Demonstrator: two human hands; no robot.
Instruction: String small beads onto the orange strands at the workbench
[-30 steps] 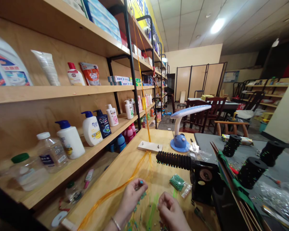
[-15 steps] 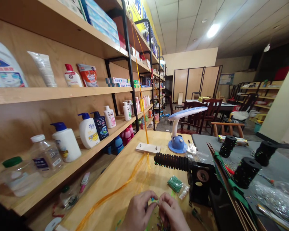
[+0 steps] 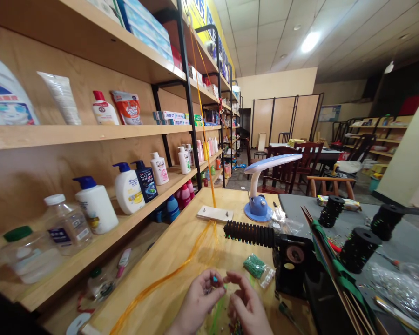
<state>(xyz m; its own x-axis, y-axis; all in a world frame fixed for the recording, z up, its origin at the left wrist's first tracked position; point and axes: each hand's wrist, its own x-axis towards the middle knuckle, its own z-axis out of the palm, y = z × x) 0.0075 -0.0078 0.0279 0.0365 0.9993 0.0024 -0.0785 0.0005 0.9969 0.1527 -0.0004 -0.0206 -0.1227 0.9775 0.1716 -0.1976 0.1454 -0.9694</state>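
In front of the green packet (image 3: pixel 254 266), the right hand (image 3: pixel 248 301) is opening, seemingly freed, while the left hand (image 3: pixel 197 298) is holding a small blue bead (image 3: pixel 215 279).

2 bare hands show at the bottom of the head view, the left hand (image 3: pixel 200 298) and the right hand (image 3: pixel 247 304), about alike in size. Both have smooth, rounded backs and slender fingers that taper toward the tips, with a sturdier thumb on each. Everything is uncovered from the fingertips down to about the wrists, where the lower edge of the view cuts both off. The nails are too small and blurred to tell their length or finish
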